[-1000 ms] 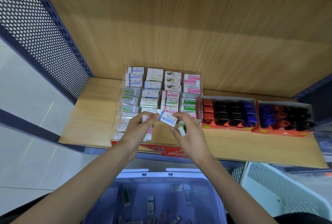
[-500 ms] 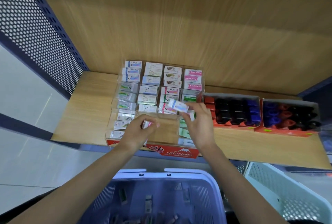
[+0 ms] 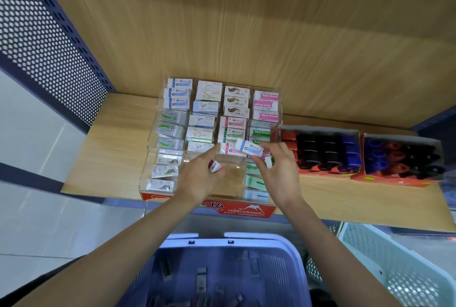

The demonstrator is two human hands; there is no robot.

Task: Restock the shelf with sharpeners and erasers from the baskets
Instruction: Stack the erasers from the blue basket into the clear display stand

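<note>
The blue-striped eraser (image 3: pixel 249 148) is now pinched in the right hand (image 3: pixel 276 171) at the display tray's (image 3: pixel 246 211) centre, no longer at its 6 o'clock edge; the left hand (image 3: pixel 199 179), gripping a spare eraser (image 3: pixel 215 166), stretches a finger alongside, so placement looks imminent

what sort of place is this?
Probably a stationery shop aisle: a clear display case of packaged erasers on a wooden shelf, boxed sharpeners beside it, a blue restock basket below.
</note>
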